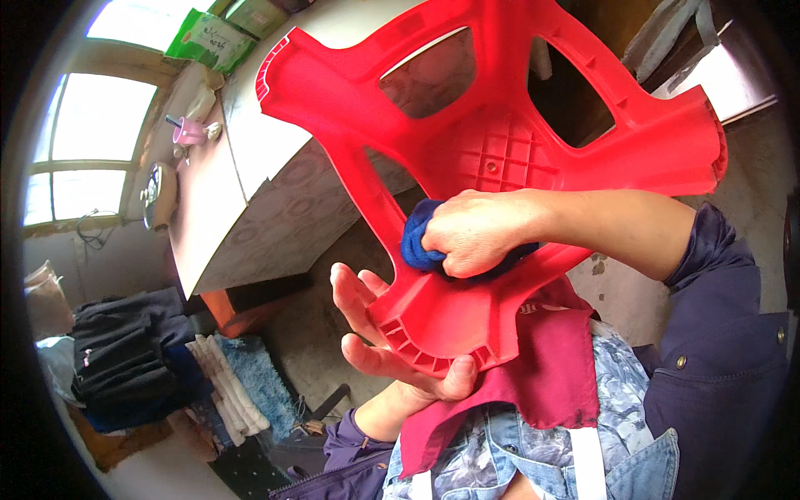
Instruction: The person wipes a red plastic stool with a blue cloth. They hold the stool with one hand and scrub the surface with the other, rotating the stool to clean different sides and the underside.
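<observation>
A red plastic stool (450, 134) is turned so that its ribbed underside faces me, its legs pointing outwards. My left hand (400, 350) supports the nearest leg from beneath, thumb over the leg's end and the other fingers spread along its side. Bunched in my right hand (481, 231) is a dark blue cloth (420, 234), pressed against the inner side of the stool near that leg. My right forearm crosses in front of the stool and hides part of it. Below the stool, a dark red cloth (550, 369) lies over my lap.
A white-topped table (206, 212) stands to the left, bearing a pink cup (189, 132), a round clock (156, 195) and a green packet (212, 40). Folded dark clothes (128, 356) and a blue fluffy textile (256, 381) are piled at lower left.
</observation>
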Action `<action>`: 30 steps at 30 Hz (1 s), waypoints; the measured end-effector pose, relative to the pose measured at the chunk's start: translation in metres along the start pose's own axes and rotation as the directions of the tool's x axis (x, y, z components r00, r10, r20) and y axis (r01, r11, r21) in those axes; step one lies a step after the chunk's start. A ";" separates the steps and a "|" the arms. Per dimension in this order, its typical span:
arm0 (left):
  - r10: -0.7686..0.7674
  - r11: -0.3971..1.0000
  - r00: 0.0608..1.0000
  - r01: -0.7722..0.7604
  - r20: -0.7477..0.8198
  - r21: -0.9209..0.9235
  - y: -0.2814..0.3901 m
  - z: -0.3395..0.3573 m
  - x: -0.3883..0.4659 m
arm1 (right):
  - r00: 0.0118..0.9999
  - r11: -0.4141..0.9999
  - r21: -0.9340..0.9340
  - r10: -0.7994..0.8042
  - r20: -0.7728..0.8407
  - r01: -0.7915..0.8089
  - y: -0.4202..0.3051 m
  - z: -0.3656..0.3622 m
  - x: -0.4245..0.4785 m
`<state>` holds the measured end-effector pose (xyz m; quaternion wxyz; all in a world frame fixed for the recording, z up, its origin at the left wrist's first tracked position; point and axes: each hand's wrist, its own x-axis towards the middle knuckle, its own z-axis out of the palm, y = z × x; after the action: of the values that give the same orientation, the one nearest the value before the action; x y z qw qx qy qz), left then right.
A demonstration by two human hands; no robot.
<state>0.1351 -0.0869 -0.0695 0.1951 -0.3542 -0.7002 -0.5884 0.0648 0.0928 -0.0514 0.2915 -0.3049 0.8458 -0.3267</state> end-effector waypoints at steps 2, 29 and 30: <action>-0.011 1.000 1.000 0.011 -0.012 -0.024 -0.001 0.002 -0.001 | 0.998 0.999 -0.033 -0.010 0.055 0.011 -0.008 -0.010 0.011; 0.051 0.998 0.997 -0.053 -0.056 -0.030 -0.010 0.004 -0.005 | 0.990 0.984 -0.176 0.030 0.139 -0.005 -0.021 -0.026 0.004; 0.055 0.998 0.997 -0.057 -0.049 -0.033 -0.009 0.005 -0.004 | 0.993 0.991 -0.129 0.040 0.109 -0.026 -0.005 -0.020 0.004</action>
<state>0.1317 -0.0837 -0.0795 0.2223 -0.3625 -0.6750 -0.6030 0.0504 0.0946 -0.0360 0.3237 -0.3266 0.8522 -0.2496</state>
